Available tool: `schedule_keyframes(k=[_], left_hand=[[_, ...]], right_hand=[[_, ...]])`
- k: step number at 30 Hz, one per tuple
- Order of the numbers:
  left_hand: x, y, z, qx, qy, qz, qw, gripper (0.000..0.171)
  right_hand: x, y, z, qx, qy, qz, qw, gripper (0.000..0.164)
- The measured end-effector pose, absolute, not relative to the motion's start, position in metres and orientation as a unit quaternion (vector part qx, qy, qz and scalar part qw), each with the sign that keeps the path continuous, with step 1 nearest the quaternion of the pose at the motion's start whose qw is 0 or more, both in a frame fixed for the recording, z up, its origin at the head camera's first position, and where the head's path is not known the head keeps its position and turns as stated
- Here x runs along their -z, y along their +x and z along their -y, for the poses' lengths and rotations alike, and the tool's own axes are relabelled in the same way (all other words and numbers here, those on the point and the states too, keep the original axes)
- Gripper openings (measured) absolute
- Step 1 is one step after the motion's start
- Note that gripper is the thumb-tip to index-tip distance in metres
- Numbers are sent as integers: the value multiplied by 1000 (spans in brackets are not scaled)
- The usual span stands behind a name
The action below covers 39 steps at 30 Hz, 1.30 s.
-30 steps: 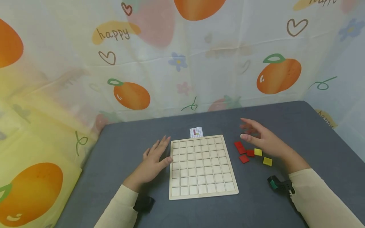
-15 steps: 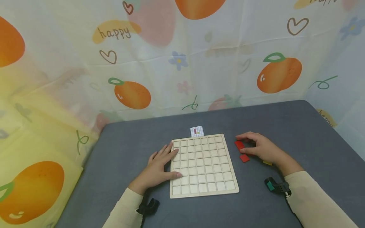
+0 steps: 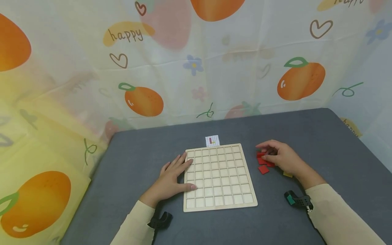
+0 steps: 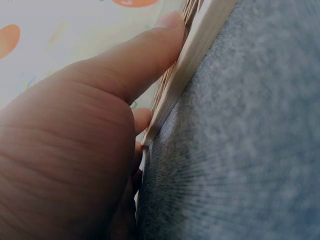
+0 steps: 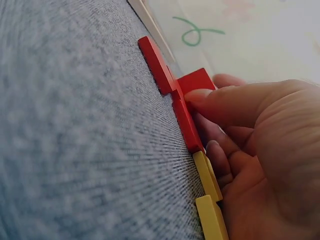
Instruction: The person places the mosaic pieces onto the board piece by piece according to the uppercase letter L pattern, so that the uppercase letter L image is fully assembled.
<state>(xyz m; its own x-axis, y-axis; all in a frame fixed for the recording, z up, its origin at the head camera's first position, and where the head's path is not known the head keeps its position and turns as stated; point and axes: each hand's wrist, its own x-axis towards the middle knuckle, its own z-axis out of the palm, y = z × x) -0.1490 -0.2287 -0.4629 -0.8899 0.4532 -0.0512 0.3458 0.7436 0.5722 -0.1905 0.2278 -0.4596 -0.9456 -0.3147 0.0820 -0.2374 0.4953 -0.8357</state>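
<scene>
A wooden grid board lies on the grey table. My left hand rests along its left side, fingers spread and fairly straight, with the thumb on the grid; in the left wrist view the thumb lies over the board's edge. To the right of the board, my right hand pinches a red square tile between thumb and fingers, tipped up on edge. Just beneath it are more flat red tiles. Two yellow tiles lie under the palm, mostly hidden in the head view.
A small printed card with a coloured grid pattern lies against the board's far edge. Behind the table hangs a fruit-print cloth. A black wrist mount sits on the left wrist, another on the right.
My right hand has come down onto the tiles and now pinches a red one, tipping it up. My left hand has moved right, from beside the board onto its left side.
</scene>
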Motion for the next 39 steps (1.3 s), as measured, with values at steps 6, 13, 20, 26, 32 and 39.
schedule_keyframes(k=[6,13,20,26,32,39], left_hand=[[463,-149,229,-287,215,-929,94,105],[465,-151,230,-276,220,-931,95,105],[464,-152,229,-270,218,-933,100,105],[460,-151,228,-278,227,-929,94,102],[459,-150,228,-277,229,-928,97,104],[462,-150,228,-267,219,-933,102,108]], right_hand=[[459,-192,-228,467,-142,-872,37,22],[454,-188,-218,482,-142,-865,22,20],[448,-182,-194,509,-155,-847,26,19],[440,-178,-169,519,-170,-837,28,18],[439,-179,-145,516,-193,-833,48,16],[434,-188,-116,514,-213,-828,67,17]])
